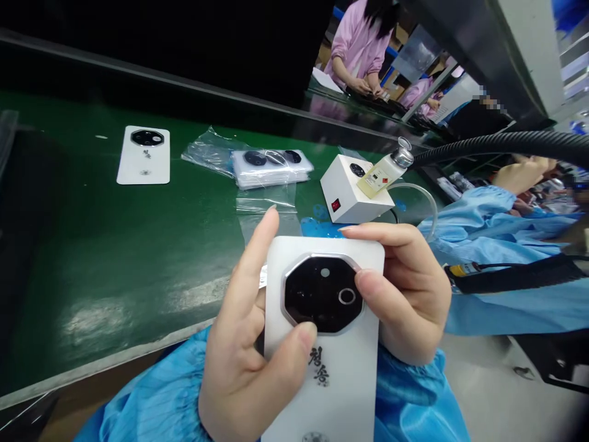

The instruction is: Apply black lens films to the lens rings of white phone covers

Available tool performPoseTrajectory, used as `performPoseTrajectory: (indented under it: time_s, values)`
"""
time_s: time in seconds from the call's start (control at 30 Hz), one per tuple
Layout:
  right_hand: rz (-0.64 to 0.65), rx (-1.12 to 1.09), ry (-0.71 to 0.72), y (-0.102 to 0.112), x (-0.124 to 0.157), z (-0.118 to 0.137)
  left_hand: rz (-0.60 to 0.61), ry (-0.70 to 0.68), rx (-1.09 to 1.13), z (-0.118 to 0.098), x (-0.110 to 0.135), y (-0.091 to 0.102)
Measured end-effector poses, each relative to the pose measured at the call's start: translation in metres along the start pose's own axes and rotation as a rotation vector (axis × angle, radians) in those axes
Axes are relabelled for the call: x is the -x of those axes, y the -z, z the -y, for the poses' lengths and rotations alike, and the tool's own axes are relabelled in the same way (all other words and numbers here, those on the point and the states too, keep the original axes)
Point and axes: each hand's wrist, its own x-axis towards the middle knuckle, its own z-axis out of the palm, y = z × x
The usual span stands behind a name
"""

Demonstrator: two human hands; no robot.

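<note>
Left hand [243, 374], right hand [409, 294] pinching white phone back cover [335, 393], seemingly; long axis pointing forward.

A white phone back cover [143, 155] with a black camera ring lies on the green desk [78, 258]. Farther along, a stack of matching covers [271, 169] sits on a clear plastic bag [209, 151]. Beside it stands a white box [343, 190] with a red rocker switch [335, 205], a labelled bottle [380, 178] tilted against it. A black corrugated hose [501, 142] crosses above. A co-worker's blue sleeve [473, 221] reaches in at right; a person in a pink smock [356, 49] works beyond.
</note>
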Motion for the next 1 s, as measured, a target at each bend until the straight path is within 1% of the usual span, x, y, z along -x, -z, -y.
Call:
performPoseTrajectory:
  time_s: [0.13,0.27,0.4,0.57,0.73,0.9,1.0]
  values:
    - [-0.016,-0.072,-0.04,0.0,-0.002,-0.002,-0.079,-0.018,-0.077,0.003,-0.002,0.001]
    - [-0.016,-0.064,-0.052,-0.001,-0.003,-0.005,-0.097,-0.003,-0.093,0.004,-0.002,0.002]
    - [-0.011,-0.082,-0.063,0.0,-0.004,-0.006,-0.066,0.039,-0.045,0.004,-0.004,0.002]
    - [-0.021,-0.105,-0.064,0.0,-0.005,-0.009,0.034,0.048,0.101,0.004,-0.009,0.001]
    - [-0.017,-0.08,-0.065,0.001,-0.005,-0.01,0.029,0.042,0.183,0.004,-0.012,-0.001]
    - [-0.018,-0.061,-0.086,0.001,-0.005,-0.01,0.009,0.101,0.208,0.004,-0.012,-0.002]
    - [-0.016,-0.075,-0.089,0.001,-0.005,-0.009,0.031,0.114,0.235,0.004,-0.013,-0.002]
